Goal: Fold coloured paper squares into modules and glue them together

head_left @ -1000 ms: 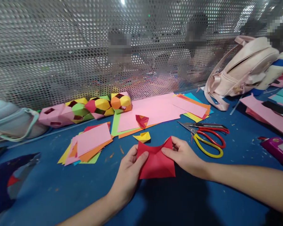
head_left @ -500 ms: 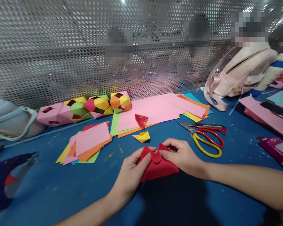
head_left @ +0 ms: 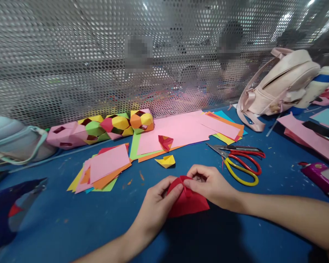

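Observation:
A red square of paper (head_left: 188, 201) lies on the blue table (head_left: 71, 219), bulging upward in the middle. My left hand (head_left: 160, 204) pinches its left top edge, fingers closed on the paper. My right hand (head_left: 211, 184) pinches the right top edge, and the two sets of fingertips meet over the paper's centre. Just beyond the hands sit a small folded yellow piece (head_left: 166, 161) and a small folded red piece (head_left: 165, 142).
Red and yellow scissors (head_left: 239, 160) lie to the right. Stacks of coloured paper (head_left: 106, 166) and pink sheets (head_left: 181, 128) cover the middle. Folded paper polyhedra (head_left: 117, 124) line a perforated metal screen. A pink backpack (head_left: 279, 84) stands at back right, a pale bag (head_left: 13, 138) at left.
The red paper was spread flat between my hands. Both hands have drawn its two top corners together at the centre, so it now bows upward.

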A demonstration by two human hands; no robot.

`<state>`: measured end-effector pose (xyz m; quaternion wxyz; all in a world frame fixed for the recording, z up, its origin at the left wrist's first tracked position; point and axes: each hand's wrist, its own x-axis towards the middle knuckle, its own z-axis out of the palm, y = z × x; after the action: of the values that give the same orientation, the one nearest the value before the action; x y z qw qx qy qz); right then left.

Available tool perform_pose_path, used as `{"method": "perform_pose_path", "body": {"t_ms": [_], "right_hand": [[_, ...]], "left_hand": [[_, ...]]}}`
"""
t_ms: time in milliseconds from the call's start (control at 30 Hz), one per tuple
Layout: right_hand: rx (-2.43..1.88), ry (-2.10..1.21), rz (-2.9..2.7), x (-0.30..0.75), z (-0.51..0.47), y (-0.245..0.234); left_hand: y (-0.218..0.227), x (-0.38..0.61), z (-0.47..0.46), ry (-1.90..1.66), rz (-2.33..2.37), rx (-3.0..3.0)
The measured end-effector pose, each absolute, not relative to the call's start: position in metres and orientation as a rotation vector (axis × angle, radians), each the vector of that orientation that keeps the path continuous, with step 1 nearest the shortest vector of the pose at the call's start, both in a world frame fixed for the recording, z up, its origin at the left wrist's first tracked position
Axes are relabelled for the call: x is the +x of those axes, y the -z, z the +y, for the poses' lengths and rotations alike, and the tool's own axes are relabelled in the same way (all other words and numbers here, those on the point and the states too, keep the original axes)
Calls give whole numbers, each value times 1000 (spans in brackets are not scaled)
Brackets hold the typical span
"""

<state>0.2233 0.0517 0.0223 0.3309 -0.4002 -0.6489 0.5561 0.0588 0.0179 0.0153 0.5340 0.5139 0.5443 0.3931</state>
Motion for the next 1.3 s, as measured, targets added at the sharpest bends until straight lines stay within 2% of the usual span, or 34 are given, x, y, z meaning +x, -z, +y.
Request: {"method": "perform_pose_path", "body": {"t_ms": [133, 333, 600, 1300], "right_hand": [[-992, -1411, -1825, 225, 51, -28], [-1032, -1060, -1992, 224, 51, -26], [-1018, -883, -2062, 223, 54, -21], [-911, -818, -2075, 224, 60, -12]], "left_hand": [[-17, 60, 20, -942, 1338, 1217], [-20, 63, 21, -940, 1362, 1248], [-24, 64, 23, -930, 1405, 1345], [-20, 64, 27, -795, 1443, 1326]]}}
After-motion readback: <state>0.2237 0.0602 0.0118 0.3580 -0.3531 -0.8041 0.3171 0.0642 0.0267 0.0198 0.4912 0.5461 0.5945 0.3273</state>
